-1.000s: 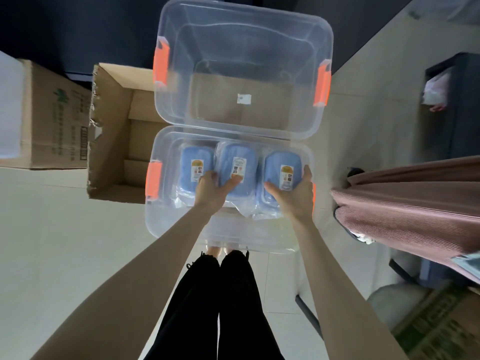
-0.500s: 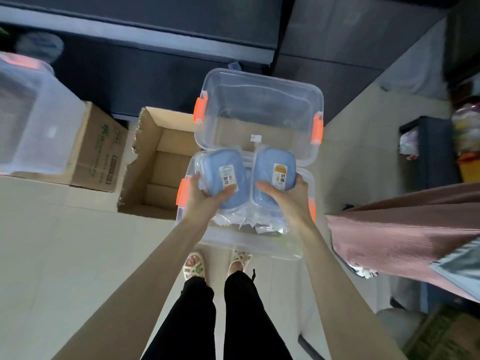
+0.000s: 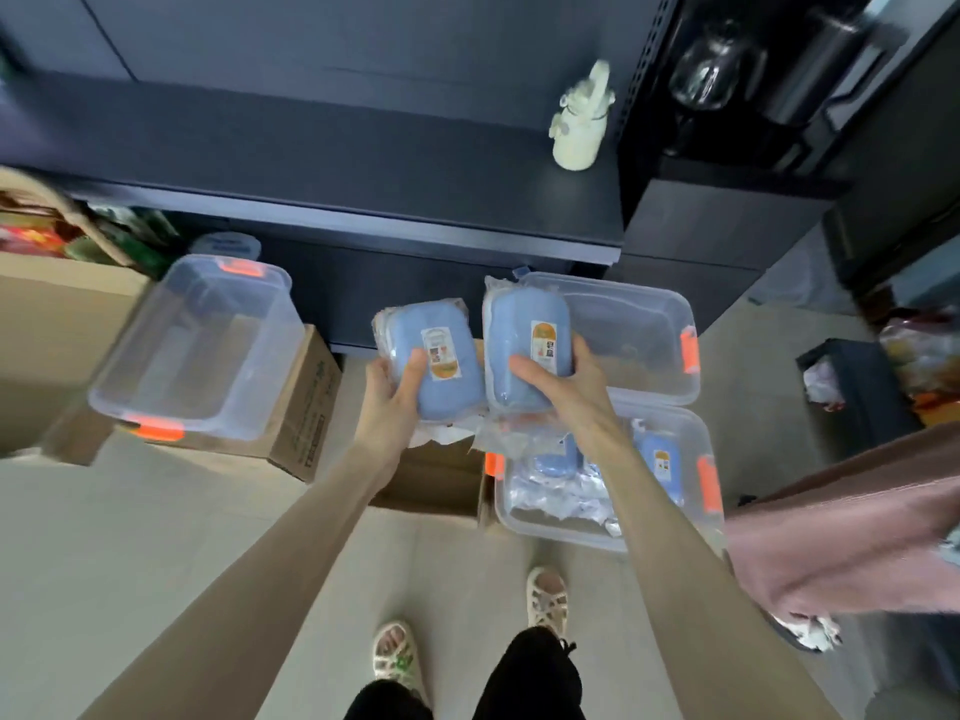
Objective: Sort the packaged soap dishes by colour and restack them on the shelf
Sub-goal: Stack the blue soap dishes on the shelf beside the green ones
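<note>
My left hand [image 3: 388, 402] grips a stack of blue packaged soap dishes [image 3: 441, 376], thumb on the top one beside its label. My right hand [image 3: 566, 387] holds a second blue stack [image 3: 519, 335] in clear wrap. Both stacks hang in the air in front of the dark shelf [image 3: 322, 163], below its front edge. Under my right forearm a clear bin with orange latches [image 3: 711, 491] still holds blue soap dishes [image 3: 662, 459] and loose plastic wrap.
An empty clear bin [image 3: 644, 324] sits behind the filled one. Another empty clear bin [image 3: 197, 350] rests on a cardboard box [image 3: 306, 418] at left. A cream bottle [image 3: 579, 127] stands on the shelf. Another person's pink sleeve [image 3: 852, 532] reaches in at right. A dark bin [image 3: 862, 402] stands beyond.
Both hands lifted the two blue stacks out of the bin and up toward the shelf. The view tilted up and left, bringing the shelf top into sight.
</note>
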### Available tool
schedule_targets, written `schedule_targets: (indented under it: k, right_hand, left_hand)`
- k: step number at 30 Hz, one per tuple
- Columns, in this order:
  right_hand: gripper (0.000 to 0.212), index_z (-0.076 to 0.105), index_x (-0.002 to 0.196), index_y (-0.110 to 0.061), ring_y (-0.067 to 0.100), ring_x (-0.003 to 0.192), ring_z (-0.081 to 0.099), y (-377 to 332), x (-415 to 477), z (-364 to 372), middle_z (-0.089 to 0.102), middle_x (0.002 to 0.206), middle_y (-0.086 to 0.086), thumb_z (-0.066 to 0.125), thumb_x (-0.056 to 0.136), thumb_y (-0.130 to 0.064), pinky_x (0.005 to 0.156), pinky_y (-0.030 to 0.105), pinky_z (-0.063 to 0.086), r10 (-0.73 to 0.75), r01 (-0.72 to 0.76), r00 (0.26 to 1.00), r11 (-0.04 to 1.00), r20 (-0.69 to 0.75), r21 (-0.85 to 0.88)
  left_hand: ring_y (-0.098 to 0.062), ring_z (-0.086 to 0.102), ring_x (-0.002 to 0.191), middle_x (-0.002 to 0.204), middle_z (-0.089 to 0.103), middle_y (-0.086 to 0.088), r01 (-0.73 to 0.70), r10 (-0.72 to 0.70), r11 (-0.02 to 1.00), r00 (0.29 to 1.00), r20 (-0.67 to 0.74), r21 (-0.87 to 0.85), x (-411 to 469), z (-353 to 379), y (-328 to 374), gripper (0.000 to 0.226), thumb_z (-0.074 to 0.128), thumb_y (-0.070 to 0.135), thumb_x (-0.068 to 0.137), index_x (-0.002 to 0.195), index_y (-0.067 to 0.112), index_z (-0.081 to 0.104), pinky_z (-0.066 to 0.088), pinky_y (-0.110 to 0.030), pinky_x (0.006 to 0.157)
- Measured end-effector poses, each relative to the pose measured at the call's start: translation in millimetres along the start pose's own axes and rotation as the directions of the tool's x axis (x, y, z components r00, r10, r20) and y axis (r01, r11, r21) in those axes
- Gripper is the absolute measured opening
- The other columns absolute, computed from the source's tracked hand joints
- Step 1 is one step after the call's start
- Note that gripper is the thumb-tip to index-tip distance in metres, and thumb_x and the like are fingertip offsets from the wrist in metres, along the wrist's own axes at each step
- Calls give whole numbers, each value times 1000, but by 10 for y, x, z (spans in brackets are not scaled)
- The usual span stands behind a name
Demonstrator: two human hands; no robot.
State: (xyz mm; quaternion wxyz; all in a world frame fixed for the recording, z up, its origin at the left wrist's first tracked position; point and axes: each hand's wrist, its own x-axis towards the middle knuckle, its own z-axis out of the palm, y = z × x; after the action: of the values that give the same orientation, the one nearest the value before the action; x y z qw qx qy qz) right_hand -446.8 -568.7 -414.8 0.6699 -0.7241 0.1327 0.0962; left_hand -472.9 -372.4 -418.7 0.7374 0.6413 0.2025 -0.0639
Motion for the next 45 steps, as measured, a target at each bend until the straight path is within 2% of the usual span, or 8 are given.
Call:
schedule_targets:
  k: [3,8,16,25,29,33,41,45]
  right_hand:
    - [59,47,114,-42,-16,80,61,-310,-59,429,64,88,-29,84,69,-31,56,8,49,-86,86,996,996,12,-16]
    - [62,46,108,-52,-8,87,64,-1008,122,770,67,93,-28,86,67,-30,60,13,53,-197,200,975,980,98,-21]
    - [85,30,120,-34,-7,93,62,-2071,766,863,57,118,-9,90,61,-23,65,8,50,-302,324,939,937,162,-132]
    - [77,50,125,-35,-6,96,60,-3412,1511,820,50,122,-4,91,60,-22,72,13,53,-567,586,810,792,150,-174]
    - [75,53,127,-29,-13,89,59,-3945,1785,830,56,116,-9,89,62,-16,69,6,47,-646,663,749,724,149,-191]
    - [65,50,115,-23,-2,95,63,-4397,2145,863,62,116,-6,89,63,-17,70,11,49,-654,663,748,725,114,-190]
    - [45,57,119,-28,0,93,66,-5025,3037,1124,65,114,-8,77,80,-25,72,12,49,-679,680,729,706,84,-196]
    - [44,53,122,-32,-6,98,62,-5195,3497,1257,63,114,-19,72,82,-34,82,17,44,-656,645,754,736,20,-206]
  left_hand:
    - [-11,69,89,113,61,0,0,0,1000,1000,-21,10,58,-411,351,53,57,44,90,131,18,36,57,-22,61]
    - [-26,65,105,126,57,-12,-59,65,994,996,66,-91,343,-789,1036,63,72,25,82,131,11,35,58,-45,82]
    - [-21,65,107,125,59,-1,-310,354,928,908,226,-206,1002,-785,2052,88,83,16,67,136,35,31,58,-45,70]
    - [-39,59,114,129,55,-22,-514,542,839,814,210,-177,1789,-486,3314,76,79,9,76,137,6,34,50,-64,85]
    - [-37,60,112,127,56,-21,-572,601,799,772,206,-186,2104,-392,3845,83,84,6,67,134,5,36,55,-57,79]
    - [-19,69,94,113,67,0,-601,640,767,734,225,-223,2420,-305,4350,86,84,12,56,127,34,40,56,-30,61]
    - [-18,72,81,90,73,3,-612,666,746,685,296,-263,3405,-158,5125,66,80,9,61,115,29,48,57,-29,59]
    - [-20,70,91,100,71,2,-615,675,738,663,325,-279,3923,-63,5388,60,78,4,70,116,28,47,57,-31,63]
